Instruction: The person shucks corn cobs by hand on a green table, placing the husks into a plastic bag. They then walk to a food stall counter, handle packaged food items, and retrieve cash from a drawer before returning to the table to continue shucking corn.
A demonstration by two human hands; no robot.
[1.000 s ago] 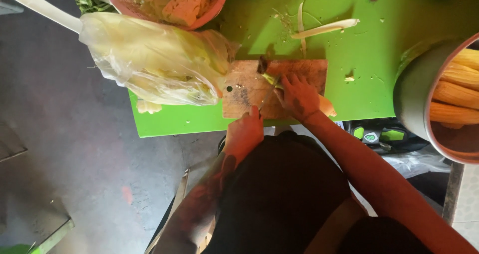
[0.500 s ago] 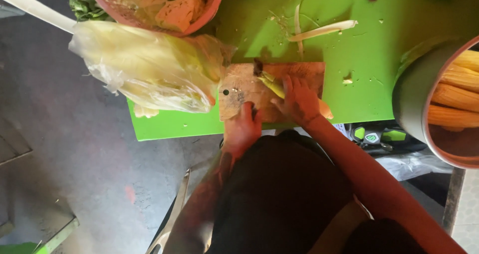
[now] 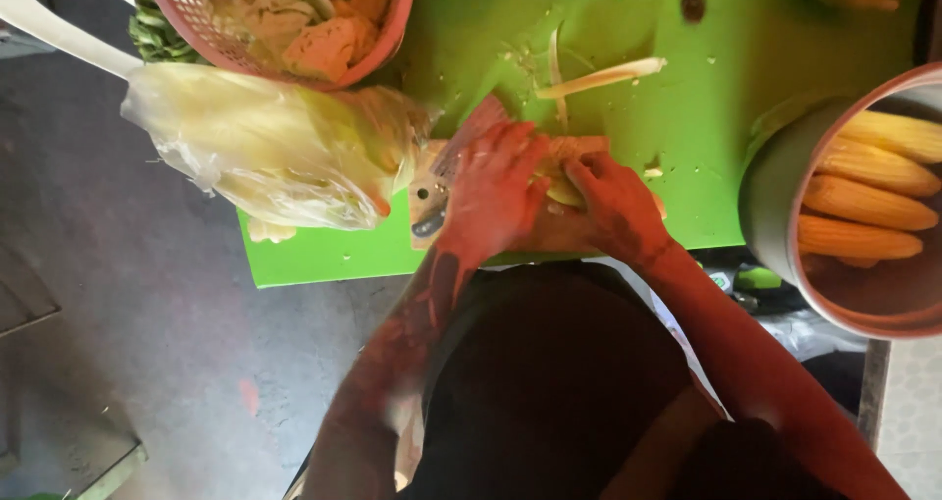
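Observation:
A small wooden cutting board [image 3: 428, 204] lies at the near edge of the green table [image 3: 706, 98]. My left hand [image 3: 496, 194] lies across the board and grips a knife [image 3: 469, 137], whose flat blade sticks out up and left past my fingers. My right hand [image 3: 616, 204] is beside it on the board's right end, fingers closed on a pale yellow vegetable piece [image 3: 561, 192] pressed to the wood. The two hands almost touch. Most of the board and the piece are hidden under them.
A clear plastic bag of pale cabbage [image 3: 265, 152] lies left of the board, overhanging the table edge. A pink basket of vegetables [image 3: 385, 31] stands behind it. A round tub of corn cobs [image 3: 873, 191] is at the right. A pale stalk strip [image 3: 601, 76] lies behind the board.
My left hand has moved from the table's near edge up onto the board and taken the knife. My right hand has stayed on the yellow piece. The view has shifted closer.

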